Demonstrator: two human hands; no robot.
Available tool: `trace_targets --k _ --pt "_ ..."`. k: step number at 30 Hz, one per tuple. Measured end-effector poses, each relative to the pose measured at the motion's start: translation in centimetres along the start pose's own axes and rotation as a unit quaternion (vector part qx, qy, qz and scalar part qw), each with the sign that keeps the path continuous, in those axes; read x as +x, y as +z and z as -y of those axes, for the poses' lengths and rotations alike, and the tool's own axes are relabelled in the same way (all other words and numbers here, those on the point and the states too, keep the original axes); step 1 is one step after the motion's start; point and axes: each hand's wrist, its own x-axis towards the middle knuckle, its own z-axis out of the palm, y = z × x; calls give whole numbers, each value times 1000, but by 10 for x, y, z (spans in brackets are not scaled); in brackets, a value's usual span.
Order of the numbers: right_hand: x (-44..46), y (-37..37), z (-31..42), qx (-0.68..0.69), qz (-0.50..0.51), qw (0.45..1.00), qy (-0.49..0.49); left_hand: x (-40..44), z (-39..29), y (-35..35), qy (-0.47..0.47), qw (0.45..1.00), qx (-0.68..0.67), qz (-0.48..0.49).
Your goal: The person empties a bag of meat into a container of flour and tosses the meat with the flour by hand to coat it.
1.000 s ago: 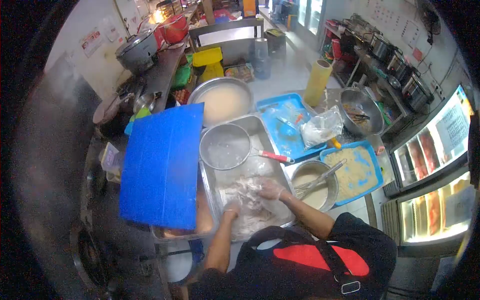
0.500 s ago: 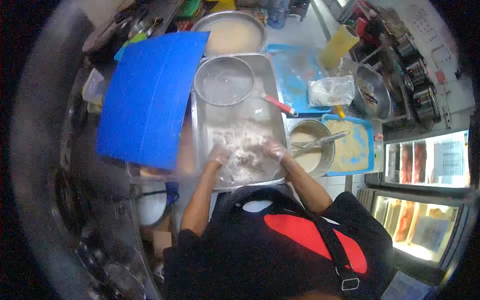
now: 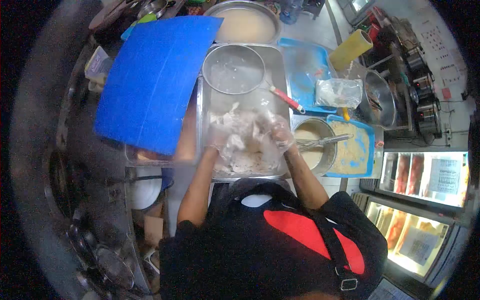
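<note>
My left hand (image 3: 220, 142) and my right hand (image 3: 281, 134), both in clear plastic gloves, are inside a deep metal tray (image 3: 201, 112). Between and under them lie pale, flour-coated pieces (image 3: 245, 135), heaped and smeared by motion; their kind is not clear. Both sets of fingers are blurred and partly covered by the pieces and loose glove plastic. Toward the tray's far end rests a round mesh sieve (image 3: 234, 70), its red handle (image 3: 287, 99) reaching over the right rim. White powder (image 3: 250, 161) coats the tray's near end.
A blue board (image 3: 155, 85) stands at the left. On the right are a pot (image 3: 306, 152) with pale batter and a whisk (image 3: 325, 142), a blue tray (image 3: 371, 145) of crumbs, a plastic-wrapped packet (image 3: 339, 93) and a metal bowl (image 3: 380, 100). Beyond sits a basin (image 3: 247, 27) of pale liquid.
Both hands have shifted slightly toward the tray's far end, and the floured pieces between them are more heaped and spread. The view has tilted a little; the sieve stays in place.
</note>
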Motion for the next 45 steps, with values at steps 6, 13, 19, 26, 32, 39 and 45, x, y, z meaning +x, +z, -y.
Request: trace_targets --k 6,13,19,26,32,39,45 --pt "20 -2 -26 -341 115 932 -52 -12 20 8 -45 984 132 107" --pt "-28 39 -116 -460 179 870 -1 -48 31 34 -94 857 270 430" --pt "-15 17 -69 -493 199 843 81 -35 1 2 -113 926 193 305" --pt "-10 3 -44 -297 89 951 -4 -26 59 31 152 939 212 221" --pt "-17 -1 13 -336 28 941 21 -18 5 9 193 873 381 235" --pt "-17 3 41 -370 47 928 -22 -29 28 31 176 982 32 65" --pt "-21 2 55 -271 57 960 -29 -35 -22 2 78 971 -24 226"
